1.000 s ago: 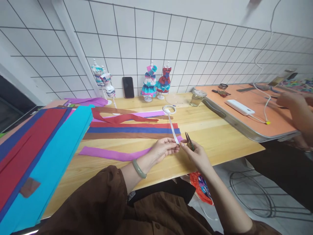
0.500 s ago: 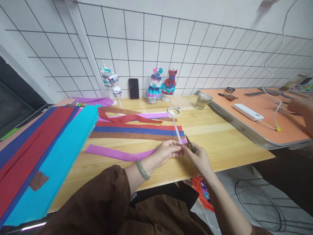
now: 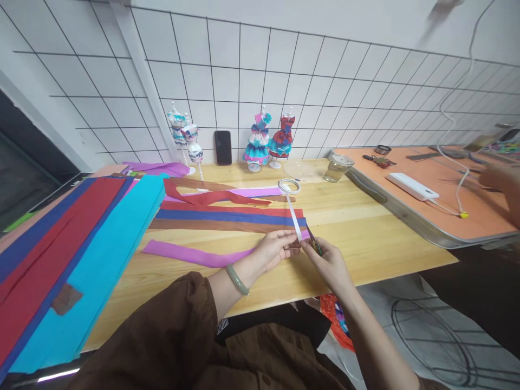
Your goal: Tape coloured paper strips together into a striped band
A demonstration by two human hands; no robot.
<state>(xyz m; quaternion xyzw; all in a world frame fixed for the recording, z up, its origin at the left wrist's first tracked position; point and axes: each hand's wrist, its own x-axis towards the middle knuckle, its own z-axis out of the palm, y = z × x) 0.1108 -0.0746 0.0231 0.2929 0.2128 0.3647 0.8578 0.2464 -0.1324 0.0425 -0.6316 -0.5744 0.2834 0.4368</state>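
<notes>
My left hand (image 3: 278,249), with a green bangle at the wrist, is closed by its fingertips on a purple strip (image 3: 195,255) of crinkly paper or cloth, whose short end shows past the fingers. White tape (image 3: 293,215) runs from its roll (image 3: 289,186) down to where my hands meet. My right hand (image 3: 330,262) keeps scissors (image 3: 313,239) in its palm, blades pointing away, while its thumb and finger pinch at the tape's lower end. The fingertips partly cover the contact between tape and strip.
Red, blue and brown strips (image 3: 231,218) lie beyond my hands. A coloured stack (image 3: 109,254) fills the left. Small dress forms (image 3: 257,143), a phone (image 3: 223,147) and a cup (image 3: 338,168) stand at the back. Another person's hand (image 3: 501,181) is over the orange table (image 3: 426,214).
My hands have shifted very slightly to the left at the tape's lower end. The grips look the same, and the scissors have stayed in my right hand.
</notes>
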